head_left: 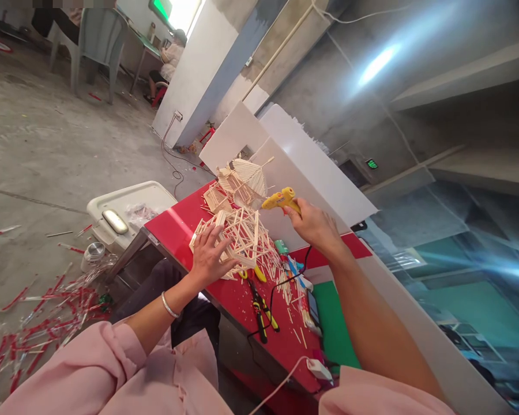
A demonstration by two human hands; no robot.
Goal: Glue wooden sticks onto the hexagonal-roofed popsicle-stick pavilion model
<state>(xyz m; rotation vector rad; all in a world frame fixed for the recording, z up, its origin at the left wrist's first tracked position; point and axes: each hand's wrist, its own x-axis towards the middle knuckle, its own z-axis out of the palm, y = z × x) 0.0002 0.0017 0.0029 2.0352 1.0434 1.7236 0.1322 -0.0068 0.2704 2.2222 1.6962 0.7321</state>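
My right hand (pixel 313 223) is wrapped round a yellow hot glue gun (pixel 281 199), its nozzle pointing left above the table. Its black cord (pixel 271 305) trails over the tabletop. My left hand (pixel 210 253), fingers spread, grips the near side of an open lattice model made of thin wooden sticks (pixel 244 233). Directly behind that stands another stick-built piece with a slatted, roof-like top (pixel 248 176). Loose wooden sticks (pixel 288 288) lie scattered to the right. Pliers with black and yellow handles (pixel 259 311) rest on the red table (pixel 237 300) near its front edge.
White panels (pixel 294 184) border the table's far side. A white power strip (pixel 319 370) and a green mat (pixel 331 323) are at right. A cream plastic stool (pixel 108 202) stands left. Red-and-clear wrappers (pixel 47 323) litter the floor. People sit farther back.
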